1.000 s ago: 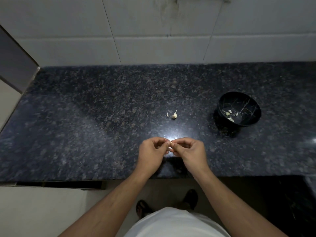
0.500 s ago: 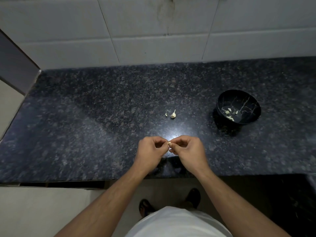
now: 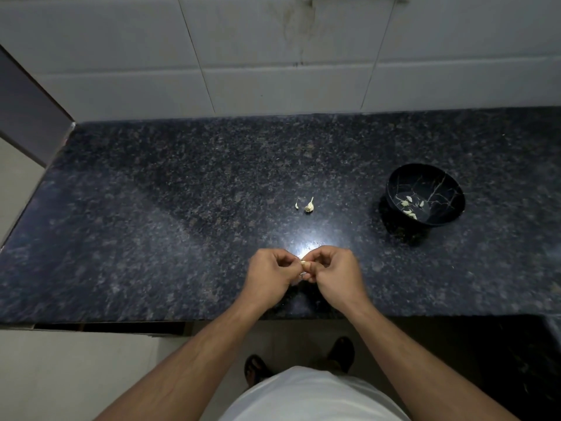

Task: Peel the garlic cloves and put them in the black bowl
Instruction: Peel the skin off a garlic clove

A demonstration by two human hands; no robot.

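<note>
My left hand (image 3: 270,276) and my right hand (image 3: 335,278) meet fingertip to fingertip over the counter's front edge, both pinching one small pale garlic clove (image 3: 304,264), mostly hidden by my fingers. Two unpeeled garlic pieces (image 3: 308,205) lie side by side on the counter behind my hands. The black bowl (image 3: 441,185) stands to the right, with several peeled cloves (image 3: 408,205) inside.
The dark speckled granite counter (image 3: 151,223) runs wide to the left and meets a white tiled wall (image 3: 273,71) at the back. A bright light glare sits just beyond my hands. My feet show on the floor below the counter edge.
My hands stay together on the clove; fingers shifted slightly as they work it. The camera view drifted a little.
</note>
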